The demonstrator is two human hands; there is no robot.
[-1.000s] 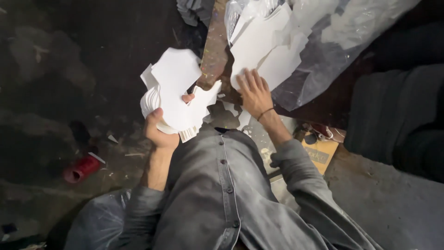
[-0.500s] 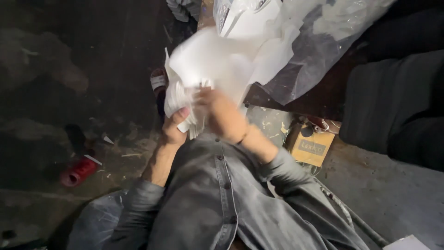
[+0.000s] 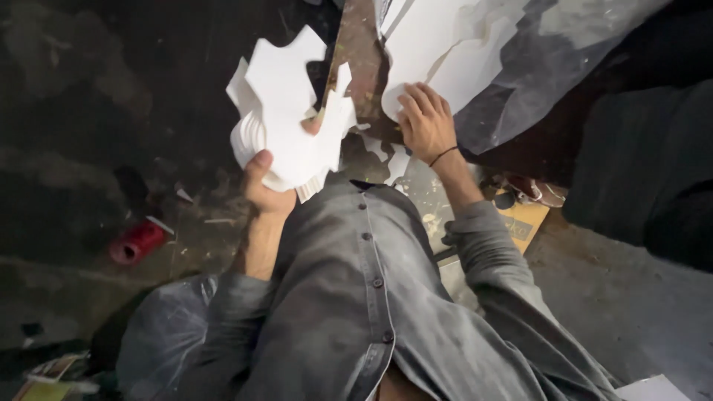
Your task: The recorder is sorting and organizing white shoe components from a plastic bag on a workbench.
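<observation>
The person's left hand is closed around the lower edge of a thick stack of white cut-out sheets, thumb on the near face and a fingertip showing through a notch higher up. The stack is held upright in the air in front of the chest, above the dark floor, its jagged edges fanned slightly at the left side.

The right hand lies flat and open, fingers spread, on a single white sheet that rests on a grey plastic wrap further out; it presses on the sheet's rounded lower corner rather than gripping it. A thin dark band circles that wrist.

Between the two hands runs a worn brown board. A red spool lies on the floor to the left, well apart from the stack, and a yellow-brown cardboard box sits near the right elbow. The person wears a grey buttoned shirt.
</observation>
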